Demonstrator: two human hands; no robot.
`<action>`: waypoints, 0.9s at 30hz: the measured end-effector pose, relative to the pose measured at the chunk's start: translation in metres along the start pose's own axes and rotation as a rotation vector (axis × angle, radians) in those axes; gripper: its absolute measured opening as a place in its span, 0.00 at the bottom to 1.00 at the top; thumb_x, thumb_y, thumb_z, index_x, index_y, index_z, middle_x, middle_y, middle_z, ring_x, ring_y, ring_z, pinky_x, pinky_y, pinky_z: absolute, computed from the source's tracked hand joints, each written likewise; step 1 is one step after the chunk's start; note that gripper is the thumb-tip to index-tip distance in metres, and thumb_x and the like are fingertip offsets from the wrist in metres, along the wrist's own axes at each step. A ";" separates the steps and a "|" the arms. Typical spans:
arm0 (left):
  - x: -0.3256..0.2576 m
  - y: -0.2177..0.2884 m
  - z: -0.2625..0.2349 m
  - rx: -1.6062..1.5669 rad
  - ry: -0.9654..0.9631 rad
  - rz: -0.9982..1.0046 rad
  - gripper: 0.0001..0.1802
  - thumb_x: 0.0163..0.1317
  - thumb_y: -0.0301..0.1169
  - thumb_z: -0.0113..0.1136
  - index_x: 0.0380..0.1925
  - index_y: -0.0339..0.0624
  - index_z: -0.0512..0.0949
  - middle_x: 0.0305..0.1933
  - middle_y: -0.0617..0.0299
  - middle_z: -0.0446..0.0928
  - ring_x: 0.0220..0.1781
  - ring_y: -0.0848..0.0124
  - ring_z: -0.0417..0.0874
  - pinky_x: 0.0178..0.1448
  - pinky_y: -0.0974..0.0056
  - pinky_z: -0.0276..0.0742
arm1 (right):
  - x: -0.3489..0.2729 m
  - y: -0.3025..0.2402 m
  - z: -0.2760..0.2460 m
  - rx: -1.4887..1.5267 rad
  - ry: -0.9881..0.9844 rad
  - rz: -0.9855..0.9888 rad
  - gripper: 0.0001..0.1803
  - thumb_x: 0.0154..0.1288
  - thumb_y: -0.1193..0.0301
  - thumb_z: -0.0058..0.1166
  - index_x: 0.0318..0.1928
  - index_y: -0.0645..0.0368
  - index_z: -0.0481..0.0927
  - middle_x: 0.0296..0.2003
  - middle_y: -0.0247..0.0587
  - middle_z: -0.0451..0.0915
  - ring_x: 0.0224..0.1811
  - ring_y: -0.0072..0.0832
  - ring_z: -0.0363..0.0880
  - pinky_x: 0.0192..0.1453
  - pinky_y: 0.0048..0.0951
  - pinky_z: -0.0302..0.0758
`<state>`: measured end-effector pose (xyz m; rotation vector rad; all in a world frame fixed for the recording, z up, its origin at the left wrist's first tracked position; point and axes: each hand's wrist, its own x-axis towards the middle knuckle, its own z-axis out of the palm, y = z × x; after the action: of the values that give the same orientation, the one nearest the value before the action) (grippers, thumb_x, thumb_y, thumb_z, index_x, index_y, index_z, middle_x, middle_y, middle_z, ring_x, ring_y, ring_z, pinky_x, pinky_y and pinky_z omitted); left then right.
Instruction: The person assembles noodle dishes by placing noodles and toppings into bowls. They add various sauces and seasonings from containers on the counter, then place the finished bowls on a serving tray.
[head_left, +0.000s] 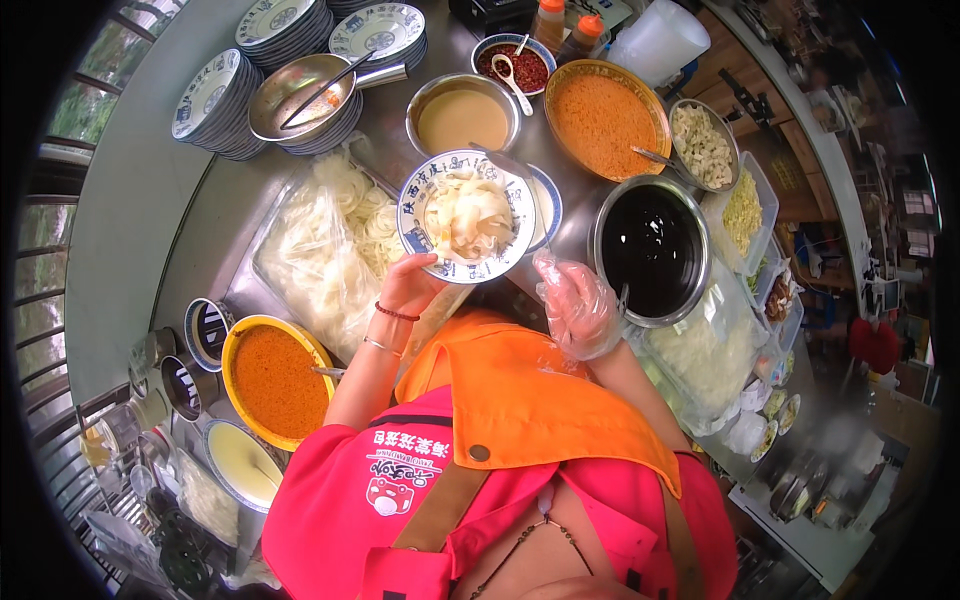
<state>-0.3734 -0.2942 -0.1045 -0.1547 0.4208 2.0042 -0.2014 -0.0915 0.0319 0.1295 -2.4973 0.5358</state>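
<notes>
The left hand [408,287] comes up from the lower edge on a bare forearm with a red cord and a thin bangle at the wrist. It is raised palm-up under the near rim of a blue-and-white patterned bowl [417,196], fingers closed around the bowl's underside and edge, the thumb seemingly lying along the rim. The bowl is held roughly level above the steel counter [140,190], its mouth facing up. It is round, so it has no clear long axis. The wide pale noodles [468,212] in it are heaped a little right of centre, their strips running in several directions.

The right hand [578,305] wears a clear plastic glove. It hangs just right of the bowl and below it in the picture, apart from the rim, fingers loosely curled together and pointing up toward the bowl. Whether it pinches anything I cannot tell through the crinkled glove.

Near the left elbow stands a yellow basin of orange-red sauce [272,380]. Left of the bowl, a tray of white noodles under plastic film [320,250] lies on the counter. Just right of the gloved hand is a steel pot of black liquid [650,250].

Farther off sit a steel bowl of tan sauce [462,117], a second large basin of orange sauce [603,118], a small bowl of red chilli with a spoon [512,66], and stacks of patterned plates [290,30].
</notes>
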 end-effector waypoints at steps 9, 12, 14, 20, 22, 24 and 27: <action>-0.022 0.016 -0.010 0.089 0.051 0.135 0.31 0.60 0.20 0.53 0.65 0.31 0.65 0.67 0.50 0.71 0.69 0.54 0.71 0.72 0.45 0.66 | -0.046 0.041 0.056 0.463 0.033 0.806 0.10 0.61 0.83 0.52 0.41 0.58 0.77 0.32 0.42 0.81 0.34 0.37 0.82 0.37 0.35 0.77; -0.023 0.020 -0.015 0.057 0.089 0.165 0.31 0.59 0.20 0.53 0.65 0.32 0.65 0.67 0.50 0.71 0.68 0.53 0.72 0.72 0.44 0.67 | -0.066 0.063 0.079 0.332 -0.105 0.580 0.14 0.60 0.84 0.49 0.45 0.57 0.79 0.35 0.44 0.82 0.36 0.38 0.82 0.40 0.36 0.78; -0.026 0.020 -0.020 0.026 0.115 0.181 0.31 0.58 0.19 0.52 0.66 0.33 0.65 0.67 0.50 0.71 0.68 0.53 0.72 0.71 0.44 0.67 | -0.063 0.072 0.077 0.159 -0.168 0.406 0.21 0.59 0.85 0.46 0.51 0.56 0.79 0.40 0.47 0.82 0.38 0.39 0.82 0.44 0.36 0.79; -0.027 0.018 -0.017 0.004 0.131 0.200 0.30 0.58 0.19 0.55 0.64 0.35 0.67 0.64 0.53 0.74 0.66 0.56 0.74 0.68 0.48 0.71 | 0.004 0.113 0.113 0.549 -0.086 1.001 0.21 0.67 0.79 0.53 0.60 0.60 0.72 0.42 0.48 0.81 0.35 0.33 0.84 0.39 0.32 0.84; -0.025 0.015 -0.015 -0.018 0.119 0.185 0.31 0.57 0.19 0.55 0.64 0.35 0.67 0.64 0.53 0.74 0.66 0.56 0.74 0.68 0.49 0.71 | 0.029 0.136 0.139 0.778 -0.019 1.139 0.21 0.68 0.75 0.55 0.60 0.64 0.70 0.39 0.47 0.80 0.32 0.30 0.83 0.36 0.30 0.84; -0.023 0.013 -0.013 -0.030 0.110 0.182 0.31 0.57 0.19 0.55 0.64 0.35 0.67 0.64 0.53 0.74 0.66 0.56 0.74 0.68 0.49 0.71 | 0.056 0.154 0.163 1.050 0.121 1.203 0.21 0.69 0.72 0.57 0.59 0.67 0.70 0.37 0.46 0.80 0.29 0.29 0.83 0.34 0.29 0.85; -0.023 0.012 -0.007 -0.041 0.090 0.188 0.31 0.58 0.19 0.55 0.64 0.35 0.67 0.64 0.52 0.74 0.66 0.56 0.74 0.69 0.49 0.71 | 0.089 0.153 0.190 1.315 0.331 1.189 0.20 0.71 0.68 0.56 0.56 0.69 0.71 0.34 0.45 0.81 0.29 0.28 0.84 0.34 0.28 0.85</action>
<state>-0.3737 -0.3212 -0.1016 -0.2394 0.4658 2.1977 -0.4053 -0.0266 -0.1152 -0.8973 -1.2677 2.3013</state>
